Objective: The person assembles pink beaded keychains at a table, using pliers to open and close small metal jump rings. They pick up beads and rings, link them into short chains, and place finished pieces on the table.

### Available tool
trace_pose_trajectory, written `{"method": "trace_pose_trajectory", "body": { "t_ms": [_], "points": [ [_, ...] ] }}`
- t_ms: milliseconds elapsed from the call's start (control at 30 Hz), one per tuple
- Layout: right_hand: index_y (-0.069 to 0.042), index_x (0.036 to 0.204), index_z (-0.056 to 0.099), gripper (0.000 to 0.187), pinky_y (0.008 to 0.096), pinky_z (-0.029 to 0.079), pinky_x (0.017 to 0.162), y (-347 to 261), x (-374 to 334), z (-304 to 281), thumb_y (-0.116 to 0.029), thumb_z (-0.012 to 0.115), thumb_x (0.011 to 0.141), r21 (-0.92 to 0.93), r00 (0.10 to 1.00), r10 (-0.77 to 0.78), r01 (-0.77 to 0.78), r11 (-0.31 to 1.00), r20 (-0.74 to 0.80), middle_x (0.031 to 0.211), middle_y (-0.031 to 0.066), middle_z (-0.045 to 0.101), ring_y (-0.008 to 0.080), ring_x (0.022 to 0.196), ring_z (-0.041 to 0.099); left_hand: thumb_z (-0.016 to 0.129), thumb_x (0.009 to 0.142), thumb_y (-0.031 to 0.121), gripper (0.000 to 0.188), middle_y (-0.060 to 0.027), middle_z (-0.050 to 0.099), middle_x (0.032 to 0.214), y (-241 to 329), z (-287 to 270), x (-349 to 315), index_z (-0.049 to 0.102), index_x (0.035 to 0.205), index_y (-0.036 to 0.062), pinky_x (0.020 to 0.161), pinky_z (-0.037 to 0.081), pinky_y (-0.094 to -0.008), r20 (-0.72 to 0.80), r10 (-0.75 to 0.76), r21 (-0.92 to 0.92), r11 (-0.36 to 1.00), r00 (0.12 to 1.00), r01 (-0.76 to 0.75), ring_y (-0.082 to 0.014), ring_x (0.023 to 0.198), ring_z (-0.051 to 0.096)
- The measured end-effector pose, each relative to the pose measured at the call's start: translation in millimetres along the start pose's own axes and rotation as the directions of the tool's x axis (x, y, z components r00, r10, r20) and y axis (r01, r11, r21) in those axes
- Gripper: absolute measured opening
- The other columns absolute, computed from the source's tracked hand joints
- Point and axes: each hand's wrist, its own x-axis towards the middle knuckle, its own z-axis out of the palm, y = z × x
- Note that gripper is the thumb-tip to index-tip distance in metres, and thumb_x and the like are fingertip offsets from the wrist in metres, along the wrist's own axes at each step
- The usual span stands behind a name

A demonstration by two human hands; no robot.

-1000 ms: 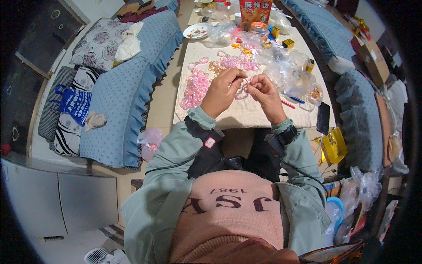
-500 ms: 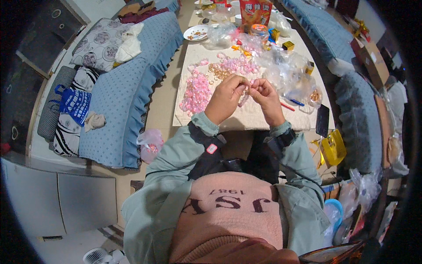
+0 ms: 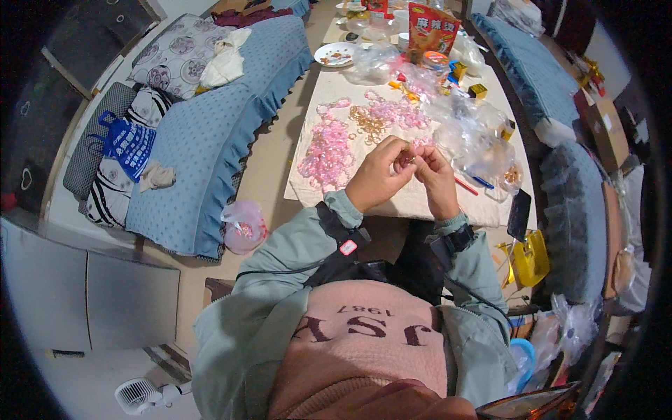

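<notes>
between my fingers: my left hand [image 3: 381, 175] and right hand [image 3: 435, 178] pinch something tiny, too small to tell what
my fingertips: curled inward, hidden behind my knuckles
pink heap [image 3: 327, 150]: single pieces blur together, shape unclear
clear bags [image 3: 470, 133]: contents too hazy to name
red packet [image 3: 432, 28]: top cut off by the upper edge
white fan [image 3: 138, 395]: partly cut by the dark rim
</notes>
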Motion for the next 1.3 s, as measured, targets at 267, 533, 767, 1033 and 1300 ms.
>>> {"method": "trace_pose_trajectory", "body": {
  "t_ms": [267,533,767,1033,1300],
  "points": [
    [-0.011,0.107,0.063,0.010,0.0200,0.036,0.066,1,-1,1,-0.016,0.065,0.100,-0.031,0.999,0.043,-0.043,0.999,0.019,0.091,-0.0073,0.059,0.0025,0.074,0.045,0.073,0.091,0.007,0.019,-0.0065,0.065,0.092,-15,1,-1,0.064,0.105,-0.0006,0.069,0.052,-0.0262,-0.045,-0.112,-0.053,0.993,0.993,0.110,-0.0111,0.079,0.064],
    [-0.012,0.106,0.061,0.007,0.0202,0.037,0.065,2,-4,5,-0.017,0.063,0.101,0.013,0.992,0.126,-0.126,0.992,-0.001,0.089,-0.0074,0.057,0.0034,0.074,0.046,0.072,0.092,0.005,0.012,-0.0025,0.067,0.092,-32,6,-3,0.065,0.101,0.0002,0.069,0.051,-0.0245,-0.004,-0.294,-0.370,0.888,0.956,0.272,-0.0073,0.079,0.061],
    [-0.010,0.103,0.060,0.007,0.0216,0.036,0.062,2,-5,10,-0.017,0.061,0.102,0.136,0.975,0.223,-0.217,0.967,-0.027,0.084,-0.0057,0.053,0.0046,0.071,0.044,0.072,0.088,0.007,0.013,-0.0060,0.066,0.089,-37,8,-7,0.065,0.098,0.0018,0.074,0.049,-0.0300,-0.104,-0.222,-0.142,0.968,0.970,0.206,-0.0133,0.082,0.061],
    [-0.011,0.106,0.060,0.007,0.0207,0.038,0.064,6,-5,11,-0.017,0.061,0.102,0.099,0.967,0.252,-0.253,0.962,0.028,0.091,-0.0050,0.059,0.0044,0.072,0.048,0.067,0.087,0.005,0.011,-0.0109,0.060,0.086,-43,12,-13,0.059,0.093,0.0011,0.072,0.049,-0.0346,-0.159,-0.167,-0.095,0.984,0.973,0.154,-0.0224,0.079,0.060],
    [-0.008,0.105,0.059,0.005,0.0213,0.038,0.061,15,-6,9,-0.011,0.061,0.101,-0.043,0.976,0.207,-0.205,0.978,0.061,0.088,-0.0034,0.057,0.0050,0.069,0.047,0.066,0.087,0.002,0.011,-0.0065,0.061,0.084,-55,8,-23,0.059,0.095,0.0002,0.074,0.050,-0.0312,-0.114,-0.260,-0.183,0.954,0.959,0.237,-0.0143,0.079,0.059]
  ]
}}
